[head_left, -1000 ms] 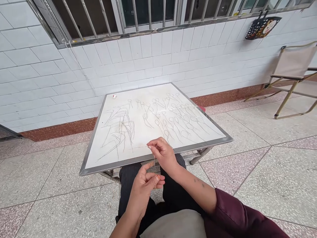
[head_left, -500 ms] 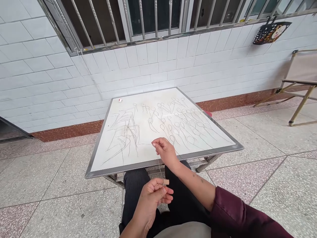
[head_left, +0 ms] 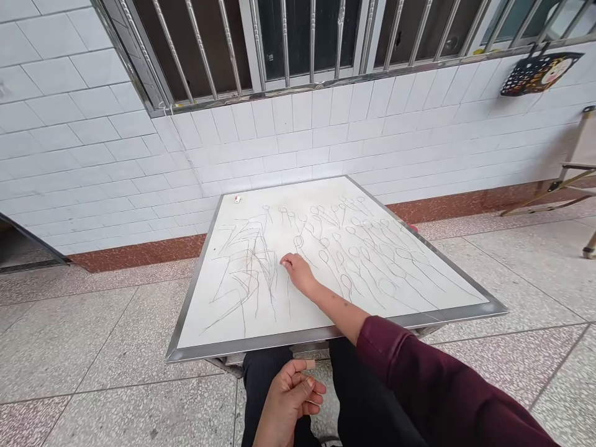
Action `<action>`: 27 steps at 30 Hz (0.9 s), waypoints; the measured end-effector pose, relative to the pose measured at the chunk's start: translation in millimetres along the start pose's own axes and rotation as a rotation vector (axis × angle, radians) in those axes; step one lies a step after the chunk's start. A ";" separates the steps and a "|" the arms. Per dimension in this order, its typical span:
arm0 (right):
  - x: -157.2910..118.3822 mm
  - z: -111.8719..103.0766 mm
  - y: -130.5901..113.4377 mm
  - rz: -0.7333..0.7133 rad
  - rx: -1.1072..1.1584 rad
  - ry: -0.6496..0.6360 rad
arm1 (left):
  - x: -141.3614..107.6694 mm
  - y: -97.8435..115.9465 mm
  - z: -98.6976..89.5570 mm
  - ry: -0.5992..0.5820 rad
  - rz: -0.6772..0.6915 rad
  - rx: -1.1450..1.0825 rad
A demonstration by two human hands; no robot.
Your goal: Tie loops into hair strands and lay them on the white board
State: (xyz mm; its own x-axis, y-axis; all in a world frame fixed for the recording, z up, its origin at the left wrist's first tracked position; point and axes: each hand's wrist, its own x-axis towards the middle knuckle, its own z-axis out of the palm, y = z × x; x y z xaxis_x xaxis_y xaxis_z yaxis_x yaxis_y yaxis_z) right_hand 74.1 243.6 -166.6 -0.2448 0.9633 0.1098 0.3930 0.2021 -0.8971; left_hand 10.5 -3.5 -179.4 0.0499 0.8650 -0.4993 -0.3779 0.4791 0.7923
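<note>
Over the middle of the white-topped table (head_left: 200, 323), my right hand (head_left: 298, 273) pinches with thumb and index finger. A thin dark wire (head_left: 289, 301) runs down from near those fingertips across the tabletop. Low over my lap, my left hand (head_left: 293, 394) is half curled, thumb against the fingers; what it holds, if anything, is too small to see. A tan strip (head_left: 310, 364) wraps its index fingertip. Several thin wires bent into loops with long tails (head_left: 386, 285) lie on the table's right half. A tangled heap of bent wires (head_left: 251, 254) lies to the left of my right hand.
A small red and white item (head_left: 238, 199) sits at the table's far left corner. Behind stands a white tiled wall (head_left: 279, 149) with a barred window (head_left: 302, 43). A patterned bag (head_left: 540, 73) hangs at right, above a folding chair (head_left: 572, 167).
My right hand has moved forward and left, away from my left hand, over the table. The wire that stretched between both hands has left my left hand. The view has shifted slightly.
</note>
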 end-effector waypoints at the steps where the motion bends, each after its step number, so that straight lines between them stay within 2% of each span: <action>1: 5.1 3.1 0.1 0.000 -0.019 -0.003 | 3.3 -0.6 -3.7 0.003 -0.005 -0.008; 9: 28.8 24.1 17.8 -0.026 -0.174 -0.007 | 21.9 -1.9 -23.4 0.009 -0.033 -0.050; 21: 44.1 34.6 15.8 -0.139 -0.443 0.011 | 34.0 2.4 -26.8 0.038 -0.070 -0.069; 24: 43.4 31.4 10.8 -0.144 -0.481 0.014 | 32.6 3.3 -25.4 0.041 -0.067 -0.074; 27: 39.5 16.1 6.5 -0.132 -0.530 0.028 | 30.6 5.6 -24.5 0.038 -0.053 -0.080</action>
State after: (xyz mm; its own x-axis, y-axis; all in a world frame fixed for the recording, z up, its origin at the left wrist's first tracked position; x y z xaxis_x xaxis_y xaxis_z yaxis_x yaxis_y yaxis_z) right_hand 52.7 280.2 -174.9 -0.3011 0.9267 0.2249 0.7554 0.3757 -0.5368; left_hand -12.7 21.9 -198.9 0.0367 0.8319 -0.5537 -0.4485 0.5089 0.7348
